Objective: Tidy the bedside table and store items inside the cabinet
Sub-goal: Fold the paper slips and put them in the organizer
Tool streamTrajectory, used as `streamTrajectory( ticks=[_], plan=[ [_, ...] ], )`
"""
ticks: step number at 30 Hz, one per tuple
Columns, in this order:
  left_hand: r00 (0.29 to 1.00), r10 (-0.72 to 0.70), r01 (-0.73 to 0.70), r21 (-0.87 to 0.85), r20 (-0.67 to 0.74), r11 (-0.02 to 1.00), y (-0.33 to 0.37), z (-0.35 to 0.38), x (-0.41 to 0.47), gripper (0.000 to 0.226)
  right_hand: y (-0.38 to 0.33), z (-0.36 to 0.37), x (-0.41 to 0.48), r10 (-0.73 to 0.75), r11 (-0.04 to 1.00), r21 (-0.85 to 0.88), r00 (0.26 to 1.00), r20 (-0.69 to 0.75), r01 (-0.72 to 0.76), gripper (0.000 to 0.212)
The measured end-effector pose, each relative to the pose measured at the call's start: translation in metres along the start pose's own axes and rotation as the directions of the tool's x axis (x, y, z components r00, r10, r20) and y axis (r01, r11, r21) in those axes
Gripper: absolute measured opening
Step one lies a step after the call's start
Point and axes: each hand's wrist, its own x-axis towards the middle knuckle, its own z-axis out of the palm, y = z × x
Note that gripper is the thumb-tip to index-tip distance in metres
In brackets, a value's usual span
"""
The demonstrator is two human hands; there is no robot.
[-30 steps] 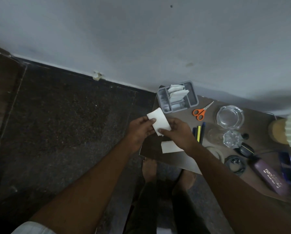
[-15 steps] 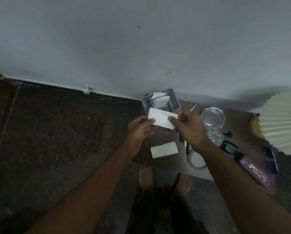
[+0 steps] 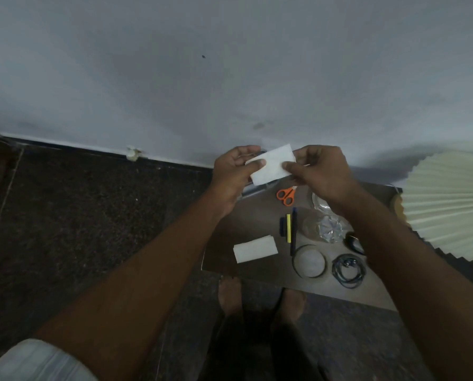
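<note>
While left hand (image 3: 234, 171) and right hand (image 3: 320, 171) each pinch one end, thumb over fingers, the white folded paper (image 3: 272, 165) is held above the tabletop's (image 3: 246, 224) far left corner. Likely light, limp, easily creased; the ends suit each grip.

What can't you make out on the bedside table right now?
All in the head view:
- grey tray: mostly behind the left hand and the held paper; contents unseen.
- glass dish: largely covered by the right hand and wrist.
- dark object: half under the right forearm, unidentifiable.
- lampshade: cut off by the right edge.
</note>
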Motion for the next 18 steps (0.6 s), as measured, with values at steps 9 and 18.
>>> streamTrajectory(
  ticks=[9, 18],
  plan=[
    [0.996, -0.031, 0.033, 0.021, -0.087, 0.999, -0.002, 0.007, 0.007, 0.022, -0.015, -0.01, 0.018, 0.0, 0.998, -0.064, 1.0, -0.015, -0.001, 0.009],
    [0.972, 0.053, -0.019, 0.145, -0.229, 0.989, 0.006, 0.008, 0.013, 0.027, -0.013, -0.005, 0.035, -0.093, 0.947, -0.317, 0.988, -0.122, 0.05, 0.012]
  ],
)
